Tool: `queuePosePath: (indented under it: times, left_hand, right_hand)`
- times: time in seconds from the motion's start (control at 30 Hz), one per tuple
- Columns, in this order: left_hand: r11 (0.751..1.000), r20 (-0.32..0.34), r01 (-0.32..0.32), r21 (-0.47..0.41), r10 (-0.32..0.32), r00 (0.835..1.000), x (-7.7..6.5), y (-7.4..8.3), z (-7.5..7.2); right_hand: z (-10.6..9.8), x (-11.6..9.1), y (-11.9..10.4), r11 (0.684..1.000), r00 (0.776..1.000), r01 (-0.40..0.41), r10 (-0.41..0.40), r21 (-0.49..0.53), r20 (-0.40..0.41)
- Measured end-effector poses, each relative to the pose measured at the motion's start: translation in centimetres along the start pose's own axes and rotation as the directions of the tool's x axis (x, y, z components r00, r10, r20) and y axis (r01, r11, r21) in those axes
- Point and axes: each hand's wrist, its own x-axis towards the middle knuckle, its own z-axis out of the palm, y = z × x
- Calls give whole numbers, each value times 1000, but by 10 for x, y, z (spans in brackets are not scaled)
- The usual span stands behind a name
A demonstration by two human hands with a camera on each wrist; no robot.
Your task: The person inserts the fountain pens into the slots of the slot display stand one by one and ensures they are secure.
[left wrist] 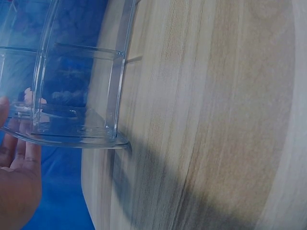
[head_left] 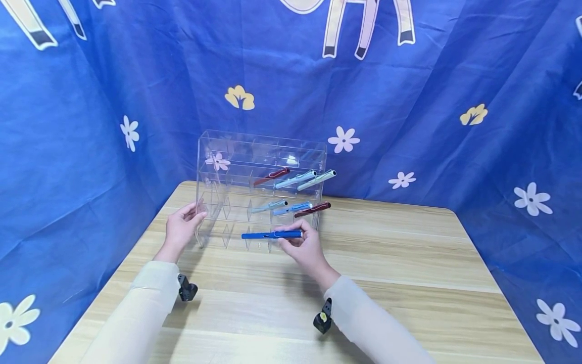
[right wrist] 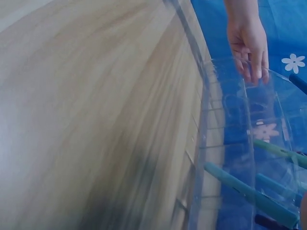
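Observation:
In the head view a clear acrylic pen rack (head_left: 261, 146) with tiers and dividers stands upright towards the back of the table. My left hand (head_left: 181, 230) holds its left side panel, thumb on one face and fingers behind; the left wrist view shows that hand (left wrist: 19, 177) at the panel's edge. Between thumb and fingers, my right hand (head_left: 305, 247) pinches a blue pen (head_left: 268, 235) near its right end. The pen lies nearly level before the lowest tier, its other end pointing left.
Higher in the rack rest a dark red pen (head_left: 272, 176), a light blue pen (head_left: 295, 179) and a mint green pen (head_left: 317, 180). Below them lie two bluish pens and another dark red pen (head_left: 312, 210). A blue patterned curtain (head_left: 386, 101) hangs behind the wooden table (head_left: 400, 253).

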Motion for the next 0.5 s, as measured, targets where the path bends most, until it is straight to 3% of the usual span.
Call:
queuePosePath:
  times: [0.5]
  left_hand:
    - [1000,-16,8,13,-8,1000,1,0,2]
  right_hand:
    - [-32,-2,-13,997,991,66,-69,-32,-118]
